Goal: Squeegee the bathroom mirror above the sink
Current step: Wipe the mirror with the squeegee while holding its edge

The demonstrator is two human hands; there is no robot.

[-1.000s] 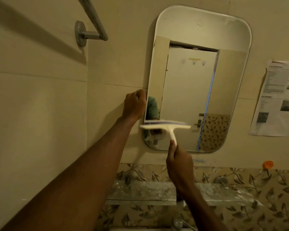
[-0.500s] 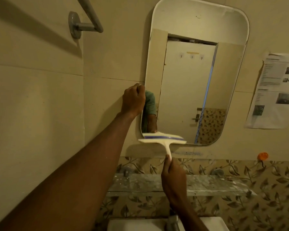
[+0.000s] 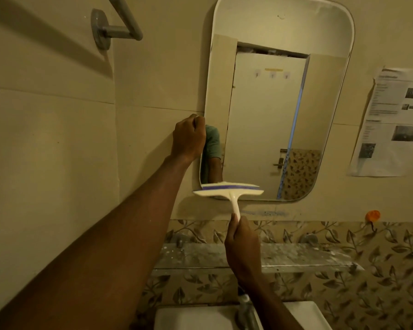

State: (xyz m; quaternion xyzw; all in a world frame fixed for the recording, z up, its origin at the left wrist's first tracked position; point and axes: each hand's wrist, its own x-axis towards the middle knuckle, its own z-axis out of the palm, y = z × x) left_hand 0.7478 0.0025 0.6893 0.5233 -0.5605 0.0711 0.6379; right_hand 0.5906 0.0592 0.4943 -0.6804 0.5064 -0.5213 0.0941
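A tall mirror (image 3: 272,103) with rounded corners hangs on the beige wall and reflects a white door. My right hand (image 3: 242,246) grips the handle of a white squeegee (image 3: 228,189) with a purple strip; its blade lies level across the mirror's lower left corner, at the bottom edge. My left hand (image 3: 188,138) is curled around the mirror's left edge at mid height, arm stretched out. The white sink (image 3: 196,317) shows at the bottom, partly behind my right forearm.
A glass shelf (image 3: 296,256) runs below the mirror against leaf-patterned tiles. A grey towel bar (image 3: 119,22) juts from the wall at upper left. A printed paper sheet (image 3: 391,122) hangs at right, an orange hook (image 3: 373,216) below it. A tap (image 3: 244,310) stands over the sink.
My right hand has drawn the squeegee down the mirror's left side to its bottom edge. My left hand has stayed on the mirror's left edge. The view has tilted down, showing the sink.
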